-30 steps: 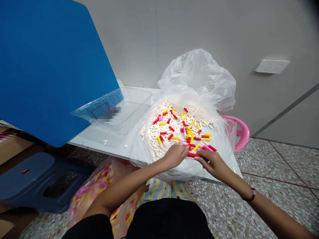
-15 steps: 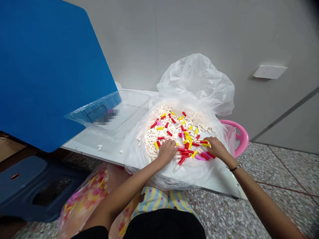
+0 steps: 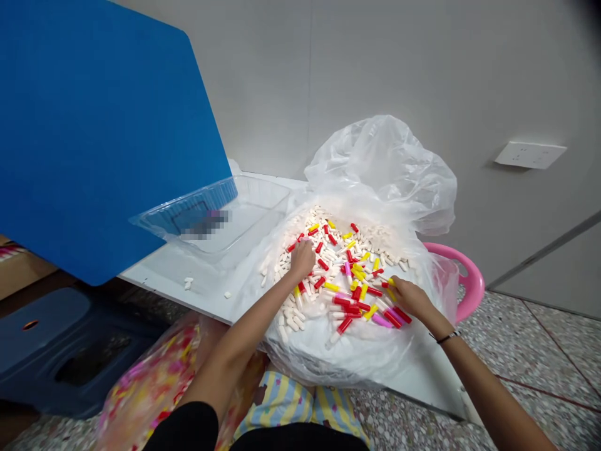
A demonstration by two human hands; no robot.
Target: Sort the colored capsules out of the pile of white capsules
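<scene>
A large heap of small white cylindrical pieces [image 3: 293, 321] lies on a spread clear plastic bag [image 3: 323, 360]. Mixed among them are small tubes with red [image 3: 345, 324], yellow [image 3: 331, 287] and pink [image 3: 382, 321] ends. My left hand [image 3: 303, 258] reaches into the left side of the heap, fingers bent down and closed; a pink bit shows at the fingertips, but what they grip is hidden. At the heap's right edge, my right hand [image 3: 412, 299] pinches a yellow-ended tube [image 3: 390, 284] between thumb and fingers.
A clear plastic tray [image 3: 235, 235] stands left on the white table [image 3: 164, 275], below a blue panel [image 3: 107, 138]. A pink stool [image 3: 469, 282] is at the right. A blue stool [image 3: 61, 351] and a bag of coloured pieces [image 3: 145, 388] are at lower left.
My left hand has moved from the near middle of the heap up and left to its far left part. The right hand stays at the right edge with the yellow-ended tube.
</scene>
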